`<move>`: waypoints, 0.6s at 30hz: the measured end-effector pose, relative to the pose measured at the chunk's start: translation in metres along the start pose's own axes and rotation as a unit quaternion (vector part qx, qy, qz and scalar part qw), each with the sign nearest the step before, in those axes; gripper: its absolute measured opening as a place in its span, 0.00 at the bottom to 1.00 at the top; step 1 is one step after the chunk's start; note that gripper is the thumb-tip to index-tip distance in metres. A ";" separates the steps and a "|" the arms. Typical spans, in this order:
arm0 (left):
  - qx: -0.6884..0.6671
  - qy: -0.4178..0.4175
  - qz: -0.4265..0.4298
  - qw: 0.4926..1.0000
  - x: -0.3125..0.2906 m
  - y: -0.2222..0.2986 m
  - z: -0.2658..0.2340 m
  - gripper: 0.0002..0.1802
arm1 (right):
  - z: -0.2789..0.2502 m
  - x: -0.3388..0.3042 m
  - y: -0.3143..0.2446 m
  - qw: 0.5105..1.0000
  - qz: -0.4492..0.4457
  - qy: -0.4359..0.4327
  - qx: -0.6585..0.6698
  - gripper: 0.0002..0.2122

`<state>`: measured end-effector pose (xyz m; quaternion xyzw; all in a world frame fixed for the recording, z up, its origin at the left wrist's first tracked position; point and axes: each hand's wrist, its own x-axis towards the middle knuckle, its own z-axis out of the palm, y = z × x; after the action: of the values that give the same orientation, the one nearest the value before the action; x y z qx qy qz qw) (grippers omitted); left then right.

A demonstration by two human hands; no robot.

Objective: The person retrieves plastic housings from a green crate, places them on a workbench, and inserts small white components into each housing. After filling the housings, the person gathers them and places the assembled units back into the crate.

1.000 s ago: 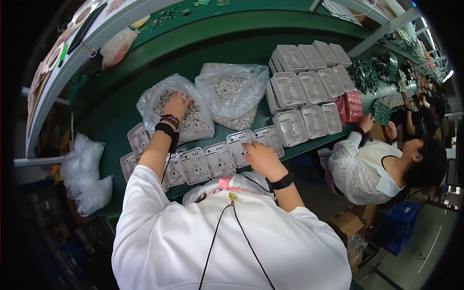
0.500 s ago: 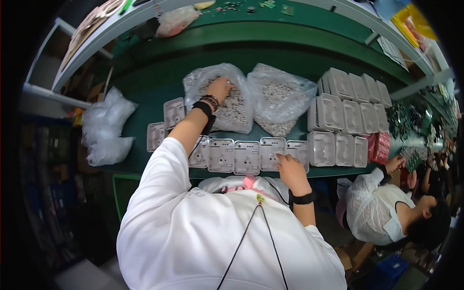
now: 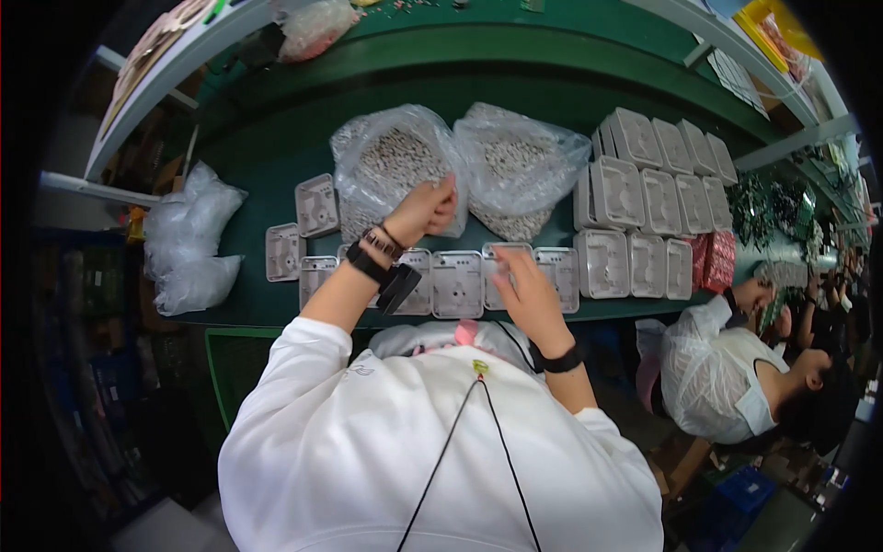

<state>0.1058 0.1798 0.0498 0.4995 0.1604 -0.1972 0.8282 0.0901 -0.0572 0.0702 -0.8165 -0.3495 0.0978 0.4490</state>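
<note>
My left hand [image 3: 429, 208] hovers with curled fingers at the mouth of the left clear plastic bag [image 3: 391, 156], which is full of small pale parts. Whether it holds any parts is hidden. A second such bag [image 3: 520, 166] stands right beside it. My right hand [image 3: 521, 287] reaches down with spread fingers onto a clear plastic tray [image 3: 501, 262] in the row of trays [image 3: 457, 283] along the near edge of the green table [image 3: 267, 138]. Both wrists carry dark bands.
Stacks of clear trays [image 3: 644, 202] fill the table's right part, and more single trays [image 3: 317, 204] lie at the left. Crumpled clear bags [image 3: 189, 235] hang off the left end. Another person in white [image 3: 713, 363] works at the right. A shelf [image 3: 166, 46] runs behind.
My left hand has come up out of the left bag with its fingers curled. My right hand moved left along the tray row. The view itself has shifted.
</note>
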 end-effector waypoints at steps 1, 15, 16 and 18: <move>-0.006 -0.007 -0.008 1.000 -0.015 -0.005 0.015 0.20 | -0.003 0.008 -0.014 0.997 0.006 0.029 0.071 0.17; 0.068 -0.066 0.032 0.995 -0.079 -0.004 0.085 0.17 | -0.003 0.024 -0.027 0.983 -0.092 0.156 0.031 0.08; 0.065 -0.065 0.032 0.995 -0.079 -0.004 0.085 0.17 | -0.004 0.023 -0.026 0.983 -0.092 0.153 0.031 0.08; 0.157 -0.055 0.028 0.986 -0.078 -0.004 0.083 0.17 | -0.007 0.019 -0.024 0.985 -0.108 0.130 0.009 0.08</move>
<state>0.0411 0.1168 0.1202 0.6158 0.0675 -0.2239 0.7524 0.0960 -0.0409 0.0959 -0.7754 -0.3734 -0.0555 0.5062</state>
